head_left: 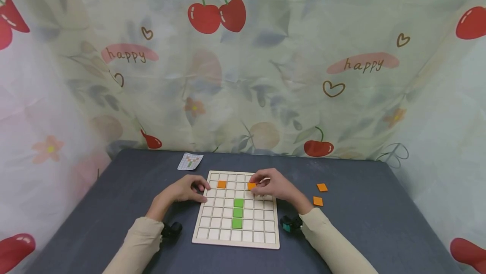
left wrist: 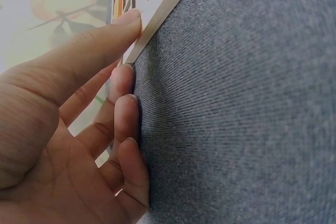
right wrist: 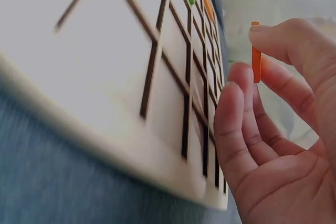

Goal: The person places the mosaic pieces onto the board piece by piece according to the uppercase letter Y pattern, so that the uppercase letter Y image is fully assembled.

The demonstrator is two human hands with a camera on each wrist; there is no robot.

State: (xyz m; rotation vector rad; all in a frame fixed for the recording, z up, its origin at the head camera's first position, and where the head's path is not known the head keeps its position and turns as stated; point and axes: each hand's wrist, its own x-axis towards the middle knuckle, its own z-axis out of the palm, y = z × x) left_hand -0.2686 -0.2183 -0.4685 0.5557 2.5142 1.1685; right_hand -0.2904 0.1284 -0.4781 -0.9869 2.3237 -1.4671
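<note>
A pale wooden grid board (head_left: 235, 244) lies on the table. Three green square tiles (head_left: 238, 212) stand in a column in its cells, and an orange tile (head_left: 222, 184) sits in an upper-left cell. My right hand (head_left: 275, 187) is over the board's upper right and pinches another orange square tile (right wrist: 256, 59) on edge between thumb and index finger, raised off the board in the right wrist view. At the board's left edge, my left hand (head_left: 186, 189) rests with its thumb (left wrist: 113, 38) on the rim, the other fingers loosely bent against the tabletop.
Two loose orange tiles (head_left: 319, 193) lie on the dark table (head_left: 341, 231) to the right of the board. Behind the board at the left is a small card (head_left: 190, 161) printed with a coloured grid pattern. A cherry-print curtain (head_left: 243, 75) hangs behind the table and at its sides.
</note>
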